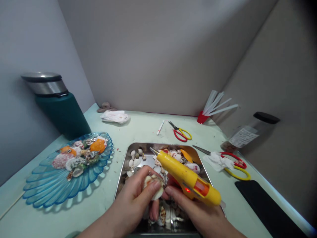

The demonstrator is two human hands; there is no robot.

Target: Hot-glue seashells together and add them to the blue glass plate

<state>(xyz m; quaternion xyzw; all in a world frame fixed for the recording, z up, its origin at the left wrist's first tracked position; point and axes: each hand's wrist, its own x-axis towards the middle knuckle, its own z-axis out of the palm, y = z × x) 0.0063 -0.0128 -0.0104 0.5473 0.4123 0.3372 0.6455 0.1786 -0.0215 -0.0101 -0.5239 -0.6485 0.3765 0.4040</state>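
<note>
Above a metal tray (123, 172) of loose seashells, my left hand (138, 195) pinches a pale seashell (156, 192) between thumb and fingers. My right hand (198, 211) is wrapped around the handle of a yellow hot glue gun (183, 172). A red light glows on the gun's side, and its metal nozzle points up and to the left, over the tray. The right fingertips come close to the held shell; whether they touch it I cannot tell. Parts of the right fingers are hidden behind the gun.
At left stands a blue shell-shaped plate (81, 185) bearing several shells, with a green bottle (59, 112) behind it. Scissors (180, 131), bigger scissors (237, 162) with tissue, a red cup of glue sticks (203, 117), a jar (244, 135) and a black phone-like slab (264, 205) lie around.
</note>
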